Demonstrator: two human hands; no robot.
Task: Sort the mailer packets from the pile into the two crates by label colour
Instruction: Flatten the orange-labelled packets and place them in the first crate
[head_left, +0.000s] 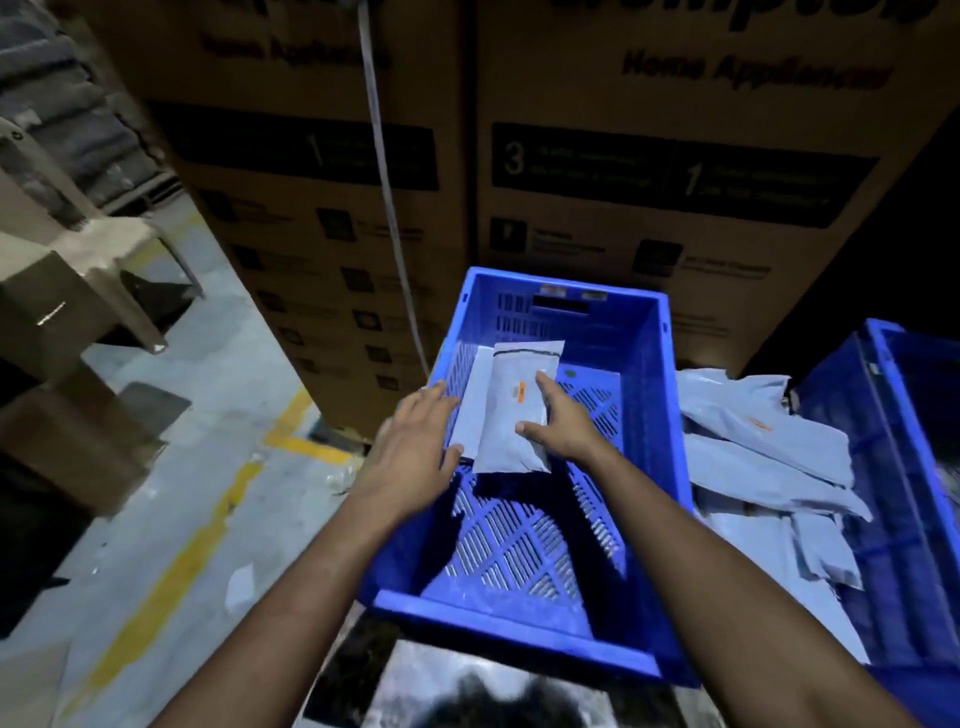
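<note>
While both hands are held over the near crate (519, 631), two grey packets (511, 410) are kept between them above its slatted floor. Left hand (410, 457): fingers extended, thumb at the left packet's lower edge. Right hand (563, 423): fingers straight, laid along the upper packet, orange label (521, 391) showing. Pile (763, 457): heaped right of the crate, beside a second crate (893, 467). Cartons (649, 156) are stacked behind.

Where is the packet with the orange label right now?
In the head view, the orange-label packet lies inside the middle blue crate, between the left hand and right hand.
</note>
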